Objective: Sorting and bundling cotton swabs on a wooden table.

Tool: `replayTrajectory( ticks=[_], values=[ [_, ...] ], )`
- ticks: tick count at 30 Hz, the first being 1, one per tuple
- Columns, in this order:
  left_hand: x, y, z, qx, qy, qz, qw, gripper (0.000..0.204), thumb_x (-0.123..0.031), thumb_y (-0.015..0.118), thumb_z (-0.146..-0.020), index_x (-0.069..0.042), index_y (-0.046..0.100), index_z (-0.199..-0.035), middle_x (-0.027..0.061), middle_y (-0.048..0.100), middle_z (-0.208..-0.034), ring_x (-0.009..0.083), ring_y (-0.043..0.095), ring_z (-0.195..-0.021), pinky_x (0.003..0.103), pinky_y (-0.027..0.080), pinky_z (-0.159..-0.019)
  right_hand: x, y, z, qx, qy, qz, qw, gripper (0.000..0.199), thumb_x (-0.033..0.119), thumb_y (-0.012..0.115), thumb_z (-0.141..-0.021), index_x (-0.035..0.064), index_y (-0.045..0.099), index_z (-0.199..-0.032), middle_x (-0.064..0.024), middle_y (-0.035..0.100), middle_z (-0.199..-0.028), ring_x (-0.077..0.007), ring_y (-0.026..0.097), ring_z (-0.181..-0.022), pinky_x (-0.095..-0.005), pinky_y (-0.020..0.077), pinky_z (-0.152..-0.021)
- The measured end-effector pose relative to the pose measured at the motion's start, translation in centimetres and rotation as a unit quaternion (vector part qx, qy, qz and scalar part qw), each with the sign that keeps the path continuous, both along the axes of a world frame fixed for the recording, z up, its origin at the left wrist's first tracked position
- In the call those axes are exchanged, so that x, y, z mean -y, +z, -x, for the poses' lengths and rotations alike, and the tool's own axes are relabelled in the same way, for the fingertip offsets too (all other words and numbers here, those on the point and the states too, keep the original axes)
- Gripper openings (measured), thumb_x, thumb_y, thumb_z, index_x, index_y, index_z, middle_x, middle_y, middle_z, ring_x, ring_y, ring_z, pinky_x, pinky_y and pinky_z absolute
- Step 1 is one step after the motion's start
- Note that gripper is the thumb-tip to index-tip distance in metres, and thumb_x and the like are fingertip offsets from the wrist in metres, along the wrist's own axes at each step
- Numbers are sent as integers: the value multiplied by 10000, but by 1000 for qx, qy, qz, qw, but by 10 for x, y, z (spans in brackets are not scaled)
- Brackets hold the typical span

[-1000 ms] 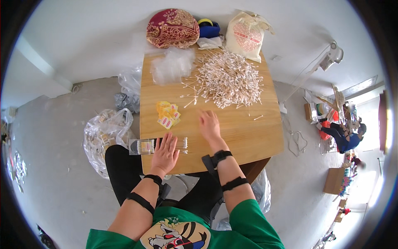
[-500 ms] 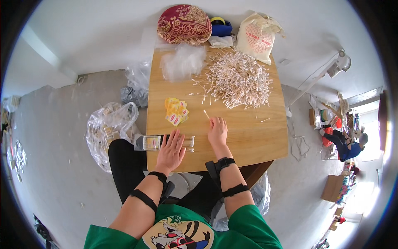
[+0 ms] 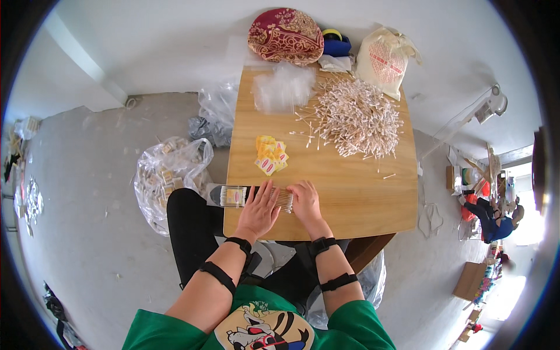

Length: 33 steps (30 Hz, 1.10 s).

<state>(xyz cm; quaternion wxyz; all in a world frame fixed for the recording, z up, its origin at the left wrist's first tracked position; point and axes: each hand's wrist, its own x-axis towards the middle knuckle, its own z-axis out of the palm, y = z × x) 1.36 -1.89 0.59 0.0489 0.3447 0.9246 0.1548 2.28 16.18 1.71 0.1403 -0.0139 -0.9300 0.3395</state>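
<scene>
A clear bag of cotton swabs (image 3: 234, 196) lies near the table's front left edge, a yellow card inside it and the swab ends reaching out to the right. Flat across its middle rests my left hand (image 3: 261, 213), fingers stretched out and pressing on the bag. My right hand (image 3: 307, 202) is closed at the swabs' right ends, fingertips pinched together at the upper corner. The cotton swab between those fingers is mostly hidden. Beyond my left hand is a small stack of yellow and white cards (image 3: 271, 156).
A large heap of loose cotton swabs (image 3: 361, 119) covers the table's far right, near a cloth bag (image 3: 382, 61). Clear plastic bags (image 3: 284, 87) lie at the back, before a red patterned cushion (image 3: 286, 36) and tape dispenser (image 3: 335, 44). A filled plastic sack (image 3: 169, 181) stands left.
My right hand has come left with a cotton swab, from the bare table to the swab ends in the bag. My left hand stays on the bag. The whole view has shifted slightly.
</scene>
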Motion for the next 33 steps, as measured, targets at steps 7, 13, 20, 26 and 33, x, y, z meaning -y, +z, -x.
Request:
replayTrajectory(
  ticks=[7,13,20,26,33],
  values=[
    [1,1,4,-1,11,-11,1000,585,-373,447,-990,-55,381,-1477,140,272,-1583,274,219,-1481,477,149,-1203,1,3,-9,6,-17,28,999,232,-16,592,-778,30,675,-990,-133,649,-1019,-354,588,-983,-425,491,-864],
    [0,-7,5,8,12,-21,1000,581,-359,453,-987,-56,379,-1477,137,278,-1580,275,221,-1481,483,159,-1202,25,3,-46,44,-6,-135,990,568,151,594,-859,-28,451,-1379,-212,468,-1421,-369,416,-1348,-496,332,-1111],
    [0,-8,4,-10,3,-23,1000,592,-374,428,-995,-62,349,-1493,129,251,-1591,276,218,-1482,485,159,-1203,38,-3,-46,123,-16,-243,962,654,282,538,-903,-16,367,-1460,-206,353,-1530,-346,302,-1441,-541,186,-1178],
    [1,-10,4,-12,3,-27,1000,610,-396,414,-1001,-56,332,-1501,136,239,-1595,281,209,-1484,482,148,-1207,42,-7,-44,148,-20,-257,955,667,299,507,-912,-9,343,-1480,-196,326,-1550,-331,255,-1465,-539,140,-1192],
    [5,-13,4,-31,6,-72,997,593,-356,433,-1004,-44,330,-1498,148,269,-1582,303,233,-1475,471,170,-1207,44,-10,-44,143,-23,-258,955,645,315,468,-935,9,340,-1488,-181,311,-1562,-315,239,-1473,-530,118,-1200]
  ],
)
